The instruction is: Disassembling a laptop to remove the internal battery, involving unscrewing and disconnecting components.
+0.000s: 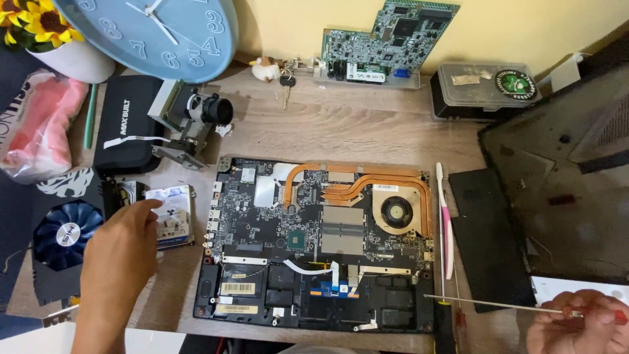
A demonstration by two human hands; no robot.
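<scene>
Left hand point(121, 246) is out over the wooden surface point(367, 128), fingers loosely spread and holding nothing, with my fingertips point(152, 205) resting on the edge of the hard drive point(171, 216) that lies flat just left of the opened laptop point(321, 246). Right hand point(580, 321) sits low at the right corner, curled shut around the handle end of a long thin screwdriver point(488, 303), and its shaft runs leftward so the tip hovers at the laptop's right edge.

The laptop lies bottom-up with its cover off: green board, copper heat pipes point(357, 180) curving across the top, and a fan point(396, 211) at the upper right. Just beside its right edge lies a pink-and-white toothbrush point(445, 223), lengthwise, with a flat black panel point(488, 236) next to it and the dark laptop cover point(563, 177) further right.

On my left side, a blue-bladed fan point(65, 233) sits near my wrist, a black zip case point(128, 121) behind it, and a small projector-like lens block point(193, 121) between the case and the laptop. At the far wall, a green circuit board point(393, 39) leans upright, keys point(286, 85) lie near it, and a pale blue clock point(164, 33) hangs over the top-left corner.
</scene>
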